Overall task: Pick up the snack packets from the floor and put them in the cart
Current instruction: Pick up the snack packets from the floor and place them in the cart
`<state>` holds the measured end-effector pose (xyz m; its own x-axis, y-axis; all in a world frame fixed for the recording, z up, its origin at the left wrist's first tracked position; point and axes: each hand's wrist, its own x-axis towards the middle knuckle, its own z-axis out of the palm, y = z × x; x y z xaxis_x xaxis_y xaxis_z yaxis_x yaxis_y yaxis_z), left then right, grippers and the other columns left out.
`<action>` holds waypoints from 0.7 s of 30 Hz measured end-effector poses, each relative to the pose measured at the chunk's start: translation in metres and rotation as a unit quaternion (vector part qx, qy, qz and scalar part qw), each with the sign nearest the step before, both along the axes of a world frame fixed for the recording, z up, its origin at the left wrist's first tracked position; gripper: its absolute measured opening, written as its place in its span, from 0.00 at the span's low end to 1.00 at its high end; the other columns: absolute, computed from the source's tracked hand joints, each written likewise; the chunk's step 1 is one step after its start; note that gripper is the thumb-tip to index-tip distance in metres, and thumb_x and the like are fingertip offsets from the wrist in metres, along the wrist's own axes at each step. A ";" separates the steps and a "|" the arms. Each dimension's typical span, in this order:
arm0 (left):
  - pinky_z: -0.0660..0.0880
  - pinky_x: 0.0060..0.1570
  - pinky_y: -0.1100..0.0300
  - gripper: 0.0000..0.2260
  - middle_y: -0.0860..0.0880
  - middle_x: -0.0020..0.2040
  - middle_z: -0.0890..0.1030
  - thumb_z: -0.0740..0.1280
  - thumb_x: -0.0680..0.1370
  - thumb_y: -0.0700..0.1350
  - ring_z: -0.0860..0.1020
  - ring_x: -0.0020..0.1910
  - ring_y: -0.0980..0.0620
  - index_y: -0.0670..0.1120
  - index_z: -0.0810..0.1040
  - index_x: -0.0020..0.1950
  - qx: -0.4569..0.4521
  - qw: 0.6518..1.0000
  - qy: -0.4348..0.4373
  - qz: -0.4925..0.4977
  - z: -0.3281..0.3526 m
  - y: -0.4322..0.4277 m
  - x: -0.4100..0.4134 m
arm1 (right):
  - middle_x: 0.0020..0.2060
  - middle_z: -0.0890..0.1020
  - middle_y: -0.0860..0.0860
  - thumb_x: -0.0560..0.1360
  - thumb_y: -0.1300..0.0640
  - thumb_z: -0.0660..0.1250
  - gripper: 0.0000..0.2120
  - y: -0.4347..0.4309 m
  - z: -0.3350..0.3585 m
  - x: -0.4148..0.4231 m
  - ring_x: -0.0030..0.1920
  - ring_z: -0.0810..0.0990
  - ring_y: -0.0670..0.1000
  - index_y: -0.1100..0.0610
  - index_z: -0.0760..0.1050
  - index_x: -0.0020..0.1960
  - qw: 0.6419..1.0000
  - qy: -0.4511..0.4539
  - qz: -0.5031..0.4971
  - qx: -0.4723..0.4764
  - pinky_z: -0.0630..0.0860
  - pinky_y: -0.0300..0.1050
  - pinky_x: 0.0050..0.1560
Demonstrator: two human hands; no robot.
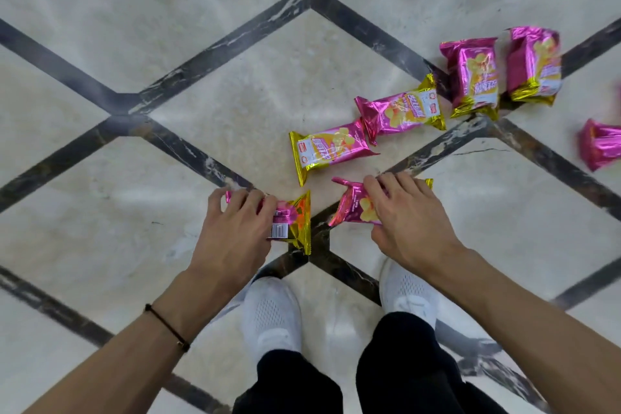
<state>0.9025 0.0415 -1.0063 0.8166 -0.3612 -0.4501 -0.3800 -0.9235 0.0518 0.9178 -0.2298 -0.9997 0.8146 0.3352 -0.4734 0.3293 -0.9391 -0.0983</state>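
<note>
Several pink and gold snack packets lie on the marble floor. My left hand (240,228) grips one packet (292,222) lying face down, barcode showing. My right hand (408,222) curls its fingers round another packet (353,205) just to the right. Beyond them lie a packet (331,148) and a second one (400,109) end to end. Two more packets (473,77) (534,65) sit side by side at the far right. Another packet (601,148) is cut off by the right edge. No cart is in view.
My two white shoes (272,316) (408,289) stand right below the hands, with black trouser legs (396,366) under them. The floor (134,27) is pale marble with dark diagonal inlay bands.
</note>
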 end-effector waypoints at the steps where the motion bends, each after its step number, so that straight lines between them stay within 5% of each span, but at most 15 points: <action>1: 0.67 0.63 0.39 0.22 0.44 0.57 0.80 0.75 0.69 0.46 0.78 0.57 0.39 0.46 0.76 0.62 -0.002 1.000 0.001 0.007 0.017 0.000 -0.003 | 0.54 0.78 0.58 0.64 0.57 0.74 0.32 -0.002 0.017 -0.002 0.54 0.75 0.61 0.61 0.70 0.66 1.000 0.000 -0.009 0.003 0.74 0.55 0.53; 6: 0.72 0.59 0.40 0.23 0.44 0.54 0.81 0.76 0.69 0.49 0.79 0.52 0.39 0.45 0.77 0.61 -0.035 0.994 0.007 0.104 0.125 -0.004 -0.008 | 0.54 0.78 0.56 0.64 0.55 0.72 0.33 -0.006 0.119 -0.005 0.53 0.74 0.59 0.60 0.69 0.68 0.997 -0.005 -0.070 0.026 0.75 0.53 0.50; 12: 0.76 0.37 0.50 0.19 0.46 0.44 0.81 0.80 0.67 0.44 0.78 0.37 0.43 0.44 0.77 0.54 -0.124 0.954 0.020 0.272 0.274 -0.019 0.005 | 0.48 0.78 0.56 0.64 0.52 0.75 0.34 -0.012 0.269 0.002 0.46 0.77 0.59 0.62 0.69 0.66 0.978 -0.024 -0.202 0.043 0.77 0.50 0.37; 21: 0.74 0.36 0.50 0.20 0.47 0.41 0.81 0.77 0.71 0.52 0.78 0.38 0.42 0.46 0.74 0.56 -0.154 0.930 -0.074 0.324 0.490 -0.048 0.042 | 0.47 0.78 0.55 0.68 0.48 0.71 0.28 -0.032 0.501 0.036 0.44 0.79 0.60 0.60 0.72 0.63 0.952 -0.094 -0.284 0.063 0.76 0.50 0.39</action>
<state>0.9447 -0.0066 -0.5165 0.9528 0.1359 -0.2717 0.2280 -0.9109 0.3440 0.9534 -0.2614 -0.4991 0.9476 -0.1400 -0.2871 -0.2055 -0.9554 -0.2122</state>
